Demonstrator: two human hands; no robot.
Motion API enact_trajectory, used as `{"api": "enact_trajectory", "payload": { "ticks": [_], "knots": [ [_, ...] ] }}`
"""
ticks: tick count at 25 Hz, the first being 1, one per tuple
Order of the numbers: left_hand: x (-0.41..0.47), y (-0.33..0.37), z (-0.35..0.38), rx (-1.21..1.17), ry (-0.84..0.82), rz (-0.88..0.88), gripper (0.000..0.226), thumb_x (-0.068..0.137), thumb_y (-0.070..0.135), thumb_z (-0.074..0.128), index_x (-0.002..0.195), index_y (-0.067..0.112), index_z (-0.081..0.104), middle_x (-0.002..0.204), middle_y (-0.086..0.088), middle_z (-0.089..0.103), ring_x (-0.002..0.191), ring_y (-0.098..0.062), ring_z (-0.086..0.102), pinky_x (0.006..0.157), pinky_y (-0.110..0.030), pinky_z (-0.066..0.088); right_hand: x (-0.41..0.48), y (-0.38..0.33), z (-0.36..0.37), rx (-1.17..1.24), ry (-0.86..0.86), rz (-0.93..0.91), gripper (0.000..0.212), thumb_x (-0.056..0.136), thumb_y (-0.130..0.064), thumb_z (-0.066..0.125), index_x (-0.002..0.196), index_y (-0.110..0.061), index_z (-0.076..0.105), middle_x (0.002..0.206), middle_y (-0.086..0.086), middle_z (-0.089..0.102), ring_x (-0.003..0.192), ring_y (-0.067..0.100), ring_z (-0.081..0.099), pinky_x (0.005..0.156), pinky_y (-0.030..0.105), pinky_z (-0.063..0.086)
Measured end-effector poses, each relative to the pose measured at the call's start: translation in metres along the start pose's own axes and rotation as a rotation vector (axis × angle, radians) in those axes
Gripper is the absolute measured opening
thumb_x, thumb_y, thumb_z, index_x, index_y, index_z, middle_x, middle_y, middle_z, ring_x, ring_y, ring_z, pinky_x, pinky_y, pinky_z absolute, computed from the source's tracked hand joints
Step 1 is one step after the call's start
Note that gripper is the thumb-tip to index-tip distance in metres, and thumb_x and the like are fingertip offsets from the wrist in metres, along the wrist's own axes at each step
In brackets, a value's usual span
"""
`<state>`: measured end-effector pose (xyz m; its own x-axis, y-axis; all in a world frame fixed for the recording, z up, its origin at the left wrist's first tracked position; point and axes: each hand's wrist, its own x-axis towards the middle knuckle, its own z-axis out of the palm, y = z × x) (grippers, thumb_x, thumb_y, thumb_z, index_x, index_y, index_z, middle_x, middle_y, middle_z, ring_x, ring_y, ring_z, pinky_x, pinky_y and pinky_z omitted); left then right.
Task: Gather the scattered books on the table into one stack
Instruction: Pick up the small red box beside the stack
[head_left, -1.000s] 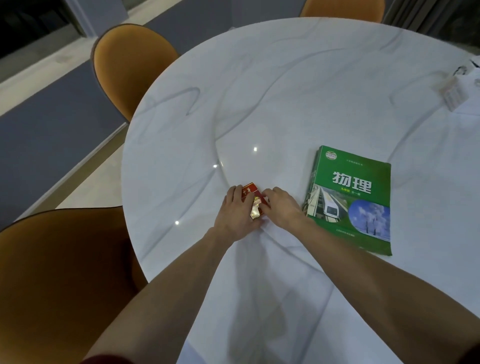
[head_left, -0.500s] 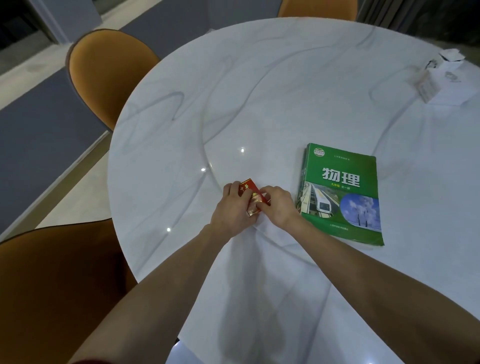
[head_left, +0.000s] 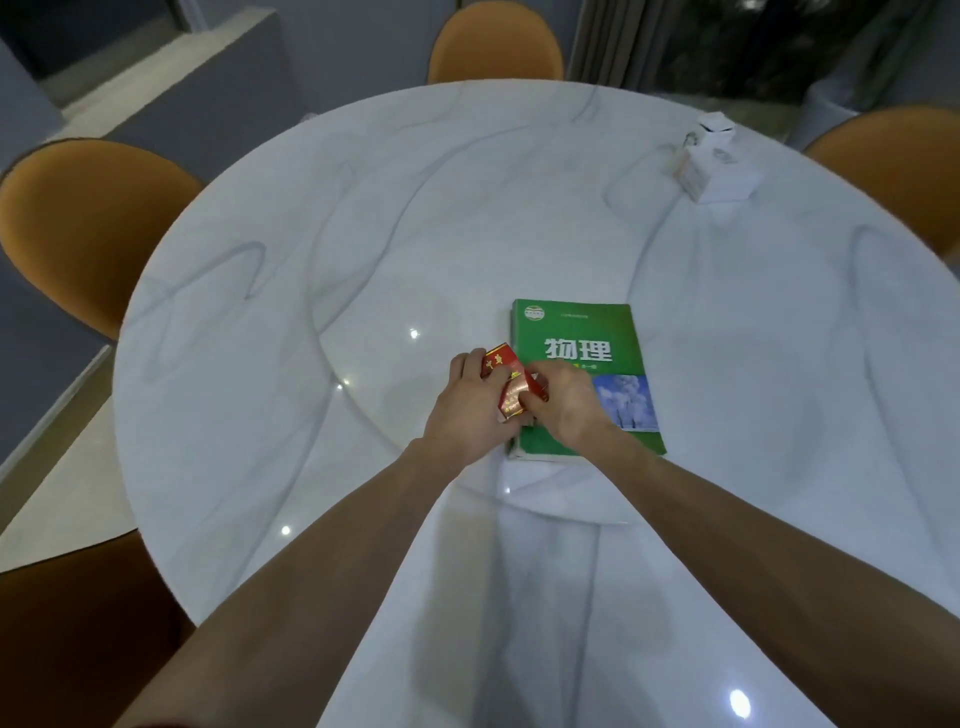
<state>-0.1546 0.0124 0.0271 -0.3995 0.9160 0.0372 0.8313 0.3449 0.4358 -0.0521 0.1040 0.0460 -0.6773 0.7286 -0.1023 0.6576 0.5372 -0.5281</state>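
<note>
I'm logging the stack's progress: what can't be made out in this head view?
- Small red book: most of its cover, hidden by the left hand and right hand.
- Green physics textbook: lower left cover, behind the right hand; books beneath, unclear.
- White box: print too small.

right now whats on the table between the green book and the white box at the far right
Nothing: in the head view the stretch of marble table from the green book to the white box is bare.

head view — looks steeply down, close over the table (head_left: 363, 234).
</note>
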Motion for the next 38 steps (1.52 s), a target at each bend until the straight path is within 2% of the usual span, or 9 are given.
{"api": "enact_trajectory", "payload": {
  "ticks": [5,10,13,16,22,26,30,38],
  "knots": [
    [0.016,0.056,0.019,-0.004,-0.039,0.106,0.061,0.08,0.04,0.066,0.133,0.017,0.049,0.14,-0.012,0.038,0.135,-0.027,0.028,0.102,-0.04,0.046,-0.023,0.043,-0.039,0.02,0.071,0.114,0.032,0.089,-0.016,0.059,0.12,-0.009,0.061,0.118,0.016,0.063,0.106,0.03,0.059,0.091,0.035,0.048],
    [0.023,0.116,0.044,0.021,-0.086,0.202,0.061,0.08,0.042,0.065,0.133,0.015,0.049,0.142,-0.013,0.037,0.134,-0.029,0.029,0.109,-0.04,0.039,-0.052,0.096,-0.073,0.078,0.128,0.23,0.033,0.089,-0.016,0.058,0.122,-0.01,0.06,0.116,0.016,0.061,0.106,0.029,0.06,0.09,0.034,0.047],
    [0.024,0.155,0.063,0.021,-0.106,0.257,0.057,0.08,0.042,0.064,0.129,0.016,0.052,0.138,-0.012,0.04,0.131,-0.029,0.032,0.106,-0.04,0.04,-0.074,0.13,-0.091,0.101,0.168,0.289,0.032,0.09,-0.016,0.057,0.121,-0.01,0.061,0.116,0.016,0.06,0.104,0.029,0.06,0.09,0.036,0.048],
    [0.024,0.197,0.087,0.006,-0.126,0.312,0.055,0.079,0.04,0.066,0.126,0.014,0.055,0.134,-0.013,0.044,0.128,-0.03,0.036,0.103,-0.041,0.042,-0.099,0.169,-0.108,0.139,0.205,0.354,0.032,0.091,-0.016,0.055,0.121,-0.009,0.061,0.115,0.016,0.059,0.102,0.029,0.06,0.087,0.032,0.047],
    [0.023,0.276,0.144,0.001,-0.209,0.397,0.056,0.081,0.042,0.065,0.128,0.016,0.052,0.138,-0.008,0.04,0.133,-0.025,0.029,0.097,-0.038,0.05,-0.146,0.248,-0.137,0.204,0.261,0.467,0.03,0.09,-0.013,0.054,0.118,-0.008,0.063,0.113,0.016,0.059,0.1,0.029,0.06,0.083,0.029,0.046],
    [0.025,0.322,0.182,0.018,-0.257,0.464,0.058,0.081,0.044,0.065,0.129,0.016,0.051,0.14,-0.01,0.04,0.134,-0.025,0.029,0.098,-0.037,0.05,-0.168,0.302,-0.15,0.217,0.279,0.536,0.029,0.091,-0.011,0.053,0.118,-0.008,0.063,0.114,0.015,0.058,0.099,0.029,0.061,0.081,0.027,0.045],
    [0.035,0.355,0.212,0.027,-0.28,0.497,0.059,0.081,0.045,0.065,0.13,0.017,0.051,0.139,-0.009,0.041,0.133,-0.025,0.031,0.097,-0.036,0.05,-0.176,0.344,-0.158,0.225,0.301,0.574,0.026,0.091,-0.01,0.053,0.113,-0.006,0.065,0.112,0.016,0.059,0.096,0.03,0.063,0.084,0.032,0.049],
    [0.057,0.392,0.262,0.089,-0.313,0.533,0.058,0.079,0.047,0.063,0.128,0.017,0.053,0.138,-0.01,0.044,0.13,-0.026,0.037,0.102,-0.037,0.046,-0.173,0.411,-0.158,0.267,0.294,0.649,0.026,0.093,-0.012,0.052,0.115,-0.008,0.064,0.114,0.015,0.058,0.099,0.029,0.061,0.08,0.027,0.045]
  ]
}}
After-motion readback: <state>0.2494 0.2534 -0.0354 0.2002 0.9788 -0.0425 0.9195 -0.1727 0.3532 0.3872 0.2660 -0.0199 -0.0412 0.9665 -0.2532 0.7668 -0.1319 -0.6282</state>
